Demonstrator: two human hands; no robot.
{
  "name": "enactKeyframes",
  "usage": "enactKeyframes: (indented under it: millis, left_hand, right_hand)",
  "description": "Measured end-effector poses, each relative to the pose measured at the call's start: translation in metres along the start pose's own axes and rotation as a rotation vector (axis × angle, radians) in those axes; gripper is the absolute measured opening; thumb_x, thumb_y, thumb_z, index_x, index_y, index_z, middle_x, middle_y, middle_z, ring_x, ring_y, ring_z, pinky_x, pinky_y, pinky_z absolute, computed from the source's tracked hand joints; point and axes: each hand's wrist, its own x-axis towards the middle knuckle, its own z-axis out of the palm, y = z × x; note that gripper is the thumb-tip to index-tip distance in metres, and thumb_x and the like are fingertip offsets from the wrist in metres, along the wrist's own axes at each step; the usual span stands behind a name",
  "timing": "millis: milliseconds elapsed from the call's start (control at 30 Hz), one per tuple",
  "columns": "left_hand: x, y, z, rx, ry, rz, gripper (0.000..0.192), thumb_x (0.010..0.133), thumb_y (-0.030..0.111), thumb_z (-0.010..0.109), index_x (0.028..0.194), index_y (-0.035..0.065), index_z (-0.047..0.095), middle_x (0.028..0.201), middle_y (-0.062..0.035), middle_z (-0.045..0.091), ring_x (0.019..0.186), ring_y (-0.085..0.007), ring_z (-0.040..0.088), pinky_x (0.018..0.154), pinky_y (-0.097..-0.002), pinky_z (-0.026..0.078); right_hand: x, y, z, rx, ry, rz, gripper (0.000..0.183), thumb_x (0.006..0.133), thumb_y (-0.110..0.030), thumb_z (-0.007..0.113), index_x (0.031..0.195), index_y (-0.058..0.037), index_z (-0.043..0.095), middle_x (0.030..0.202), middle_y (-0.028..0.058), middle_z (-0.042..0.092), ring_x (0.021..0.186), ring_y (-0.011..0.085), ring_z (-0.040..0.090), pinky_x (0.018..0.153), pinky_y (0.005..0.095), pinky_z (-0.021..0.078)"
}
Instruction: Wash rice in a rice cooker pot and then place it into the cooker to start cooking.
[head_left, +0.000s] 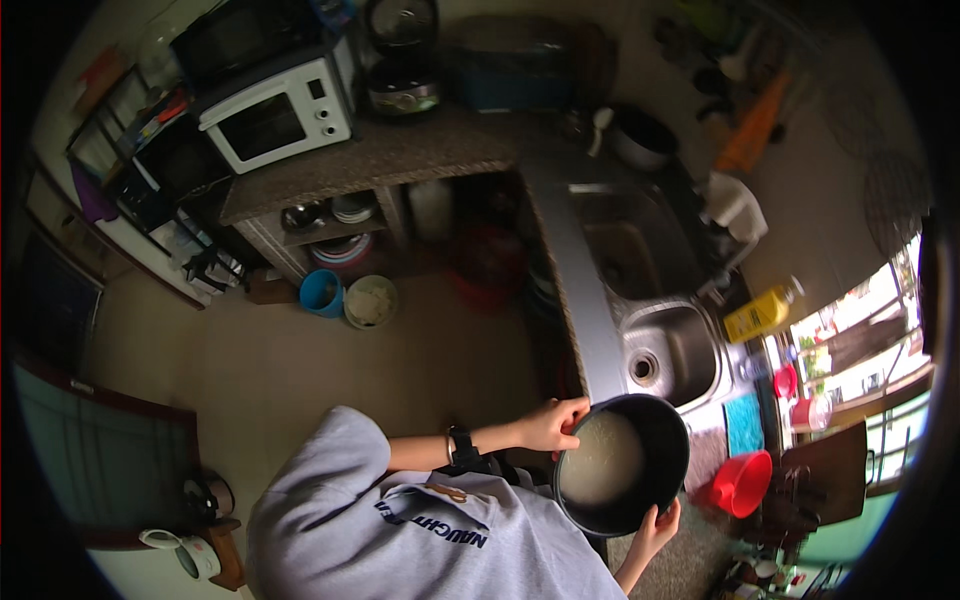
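Observation:
A dark, round cooking pot (671, 469) is held over the counter beside the small sink bowl. Cloudy whitish water (600, 457), with what look like pale grains, lies in its left part, so the pot looks tilted. My left hand (553, 426), with a black watch on its wrist, grips the rim at the upper left. My right hand (660, 529) holds the lower right side, its fingertips on the rim and the rest of the grip partly hidden. The small steel sink (686, 345) shows an uncovered drain.
A red plastic scoop (741, 484), a blue cloth (743, 424) and a yellow bottle (761, 315) lie right of the pot. A second sink bowl (630, 240) adjoins. An open-lidded rice cooker (403, 90) and a white microwave (277, 124) stand on the far counter.

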Motion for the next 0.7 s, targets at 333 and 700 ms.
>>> enactKeyframes:
  millis: [333,700]
  left_hand:
    - [-0.052,-0.01,-0.263,-0.002,0.586,0.178,0.025,0.075,0.001,0.059,0.082,0.0082,0.036,0.066,0.0019,0.046,0.056,-0.0054,0.049,0.045,-0.02,0.042]
    - [0.023,-0.003,-0.509,0.093,0.922,0.133,0.017,0.083,0.009,0.056,0.089,0.0055,0.041,0.065,0.0008,0.05,0.053,-0.0048,0.05,0.044,-0.0218,0.041]
  right_hand:
    - [0.156,-0.065,0.329,0.194,-0.561,-0.047,0.039,0.079,0.005,0.051,0.116,0.0087,0.041,0.094,0.0085,0.058,0.077,0.0079,0.053,0.065,0.0185,0.041]
    - [0.336,-0.106,0.644,0.135,-0.823,-0.216,0.035,0.075,0.004,0.05,0.11,0.0083,0.051,0.087,0.0062,0.06,0.075,0.0089,0.054,0.065,0.021,0.0428]
